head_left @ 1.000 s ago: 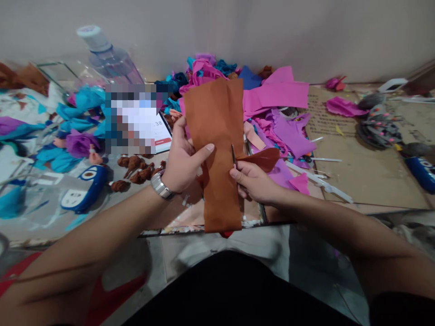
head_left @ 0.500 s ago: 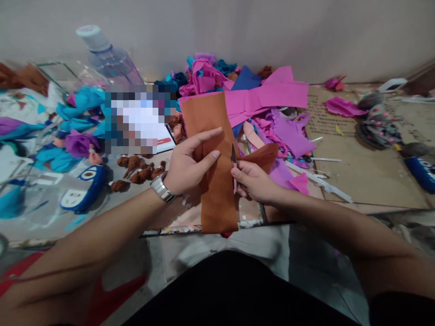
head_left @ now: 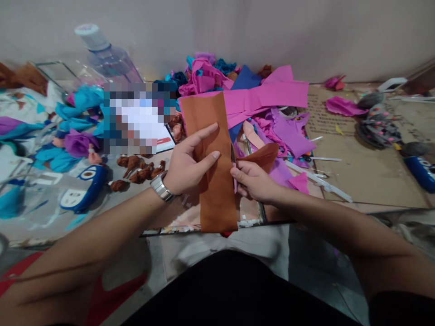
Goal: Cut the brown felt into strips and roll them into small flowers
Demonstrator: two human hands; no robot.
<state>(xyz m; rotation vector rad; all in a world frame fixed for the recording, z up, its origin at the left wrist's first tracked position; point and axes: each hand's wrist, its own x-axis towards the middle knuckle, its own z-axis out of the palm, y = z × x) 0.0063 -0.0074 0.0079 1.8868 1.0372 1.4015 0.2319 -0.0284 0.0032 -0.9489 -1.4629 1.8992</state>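
The strip is plain rust-brown; the scissors show a pink handle. The sheets are bright pink, the scraps purple, the crumpled flowers turquoise, the wristwatch silver.

Setting: craft work area, a cluttered counter set against a plain wall.

Evidence:
- heap of pink, purple and blue scraps piled at the back
- made-up turquoise and purple flowers at left
- small brown rolled buds just beside them
- cardboard laid over the right side, thin white sticks on it
- bottle at rear left
- brown sheet held up mid-counter, a blade at its right edge
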